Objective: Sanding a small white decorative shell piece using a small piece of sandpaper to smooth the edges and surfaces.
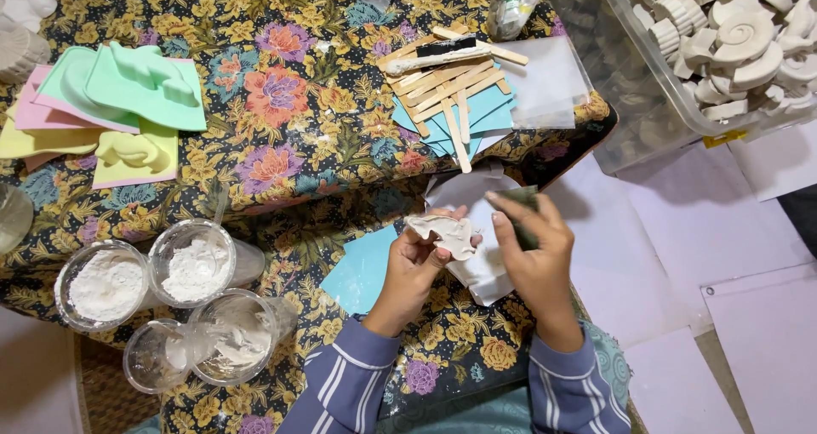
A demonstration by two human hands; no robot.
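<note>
Near left, cups of white powder [109, 285] on the floral-clothed desk [281, 153]; left hand [414, 262] fingers pinching a small plaster cast [444, 232], right hand [536, 247] fingers clamping a dark sanding pad [519, 208]; smoothing apparently underway, next needing light strokes along edges

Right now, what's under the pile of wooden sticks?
Under the wooden sticks lie teal sheets, their edges showing below and to the right, on the floral cloth. How many sheets are stacked, and anything beneath them, is covered.
</note>
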